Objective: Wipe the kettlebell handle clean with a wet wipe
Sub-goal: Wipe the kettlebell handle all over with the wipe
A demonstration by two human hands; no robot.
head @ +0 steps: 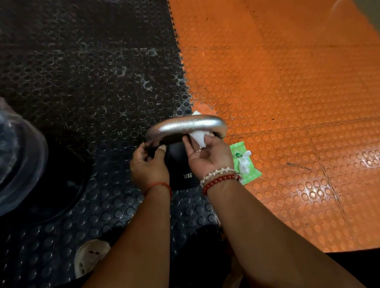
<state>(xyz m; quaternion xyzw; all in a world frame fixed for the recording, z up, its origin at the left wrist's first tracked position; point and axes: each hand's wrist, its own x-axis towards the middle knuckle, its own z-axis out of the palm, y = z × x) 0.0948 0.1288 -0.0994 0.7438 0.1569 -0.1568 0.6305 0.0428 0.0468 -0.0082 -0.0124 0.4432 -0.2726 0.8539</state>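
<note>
kettlebell [178, 166]: black body marked 12KG; upright on the black studded mat [73, 73], right at the seam with the orange mat [295, 87]
handle [182, 126]: silver loop on top; beads of moisture show on its upper face
left hand [148, 165]: fingers and thumb curled round the handle's left end, steadying it; red thread at the wrist
right hand [208, 154]: palm up under the handle's right part; fingers curled up, pinching the wet wipe against the metal; bead bracelets at the wrist
wet wipe [199, 139]: white, bunched; pressed to the handle's underside near the right bend; a white corner peeks out behind the bar, so it seems wrapped round it
step: judged mid-wipe, on the right side and underside; left end, under the gripping hand, probably not reached
next move: likely slide the wipe along the bar toward the left; calls for a firm pinch so it does not slip off; left hand would have to shift clear of its end
wipe packet [244, 165]: green; on the orange mat just beside the kettlebell; a white sheet sticks out
other: clear-bagged bulky thing [1, 150] far left; pale shoe [90, 255] on the black mat
</note>
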